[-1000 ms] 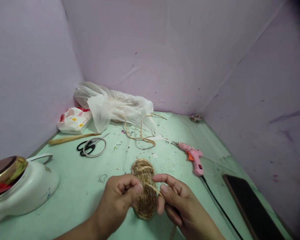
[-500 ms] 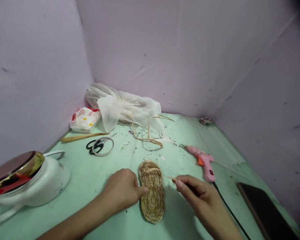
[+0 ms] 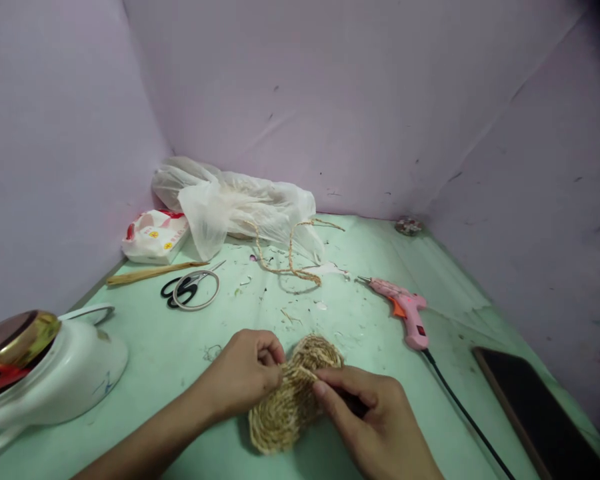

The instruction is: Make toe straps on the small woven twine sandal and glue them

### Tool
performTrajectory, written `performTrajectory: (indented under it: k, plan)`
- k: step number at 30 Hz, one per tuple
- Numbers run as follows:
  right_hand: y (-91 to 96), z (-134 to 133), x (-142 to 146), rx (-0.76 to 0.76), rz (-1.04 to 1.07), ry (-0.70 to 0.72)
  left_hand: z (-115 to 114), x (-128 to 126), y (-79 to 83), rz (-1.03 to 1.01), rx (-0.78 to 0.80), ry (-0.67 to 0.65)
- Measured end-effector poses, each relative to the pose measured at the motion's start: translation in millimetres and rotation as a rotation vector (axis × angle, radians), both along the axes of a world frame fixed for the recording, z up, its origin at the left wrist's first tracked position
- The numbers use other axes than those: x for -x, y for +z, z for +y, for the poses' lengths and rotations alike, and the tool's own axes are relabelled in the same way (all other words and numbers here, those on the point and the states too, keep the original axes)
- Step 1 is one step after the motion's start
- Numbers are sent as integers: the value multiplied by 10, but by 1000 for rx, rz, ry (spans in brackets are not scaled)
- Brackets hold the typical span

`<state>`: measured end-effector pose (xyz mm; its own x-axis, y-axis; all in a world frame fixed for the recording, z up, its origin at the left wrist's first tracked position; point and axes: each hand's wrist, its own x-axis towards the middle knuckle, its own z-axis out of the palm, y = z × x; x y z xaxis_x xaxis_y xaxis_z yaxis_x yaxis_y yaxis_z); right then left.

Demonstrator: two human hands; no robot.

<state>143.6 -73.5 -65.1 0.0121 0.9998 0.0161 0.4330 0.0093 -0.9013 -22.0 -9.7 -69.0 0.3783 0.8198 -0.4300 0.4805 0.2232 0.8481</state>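
Beside my left hand (image 3: 250, 373), whose grip I can't tell, my right hand (image 3: 373, 410) pinches the woven pad (image 3: 290, 403).

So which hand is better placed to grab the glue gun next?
Right, probably. The right hand is nearer the glue gun, whose handle points toward your side; the left hand is farther, across the woven piece. But both hands are at the woven piece.

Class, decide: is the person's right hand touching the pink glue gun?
Apart. The head view shows a strip of green tabletop between the right hand and the pink glue gun.
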Motion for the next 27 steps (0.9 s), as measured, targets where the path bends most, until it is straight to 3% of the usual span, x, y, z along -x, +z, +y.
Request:
performTrajectory:
  k: [3, 8, 17, 27]
  plan:
    - [-27, -17, 49, 20, -80, 56, 0, -22, -16, 28, -10, 37]
    - [-93, -46, 81, -27, -140, 0, -24, -80, -80, 98, -2, 76]
    - [-170, -59, 87, -476, -393, 2, -67, -76, 12, 54, -97, 152]
    - [-175, -37, 156, -580, -536, -28, -147, -137, 16, 103, -222, 214]
